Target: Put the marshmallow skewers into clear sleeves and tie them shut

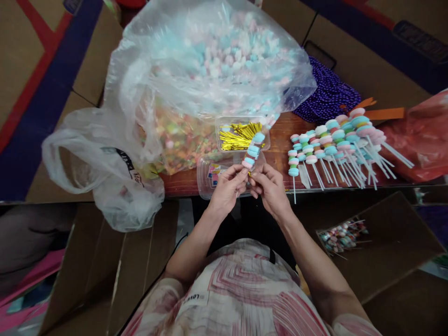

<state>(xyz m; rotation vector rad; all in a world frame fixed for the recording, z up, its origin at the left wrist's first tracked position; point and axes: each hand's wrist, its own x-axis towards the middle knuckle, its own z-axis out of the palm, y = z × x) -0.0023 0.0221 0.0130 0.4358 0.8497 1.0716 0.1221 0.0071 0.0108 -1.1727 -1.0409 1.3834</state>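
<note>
My left hand (228, 187) is closed around the lower end of a marshmallow skewer (252, 151), a stack of blue, white and pink pieces that tilts up and away from me and looks wrapped in clear film. Close beside it, my right hand (269, 186) pinches a gold twist tie (249, 173) at the base of the stack; only a bit of the tie shows between the fingers. Just beyond my hands, a clear plastic tray (224, 148) holds many gold twist ties (238, 136). Its clear lid (205, 179) lies nearer me, partly behind my left hand.
A large clear bag of marshmallows (231, 56) and a bag of orange and green candies (185, 140) cover the back. Many finished-looking skewers (325, 144) lie at right, near purple cord (322, 88). Below the table edge stands a cardboard box (388, 242) holding wrapped skewers (343, 235).
</note>
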